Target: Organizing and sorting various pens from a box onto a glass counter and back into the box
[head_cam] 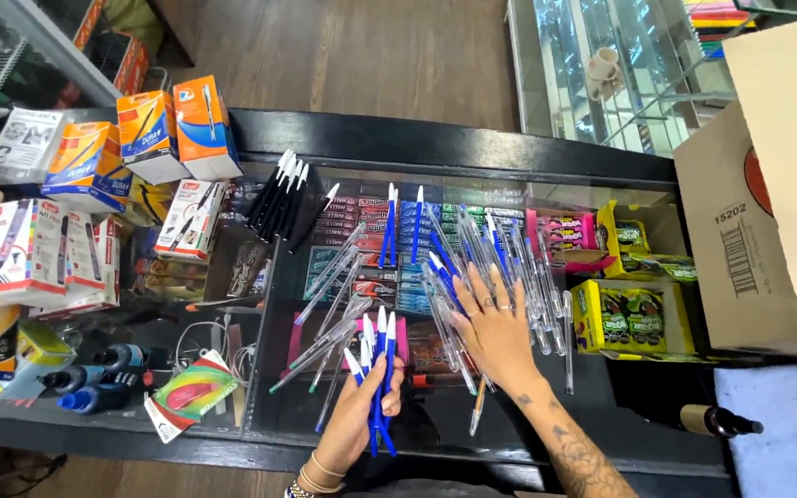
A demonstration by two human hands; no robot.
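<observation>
A glass-topped display counter (472, 161) with a black frame fills most of the view, and a big cardboard box (767, 212) stands on its right end. On the left side of the counter sit orange and white pen boxes (154, 134), stacked and leaning against one another. A loose spread of clear-barrelled blue pens (500, 258) lies fanned over the middle of the glass, and a row of black pens (279, 194) lies just left of them, near the far edge. The right hand (495, 332) lies flat on the spread, fingers wide apart, pressing on the pens and grasping none. The left hand (362, 410) is curled around a bunch of blue pens (375, 360), caps pointing away from the person, held over the near part of the glass just left of the right wrist.
</observation>
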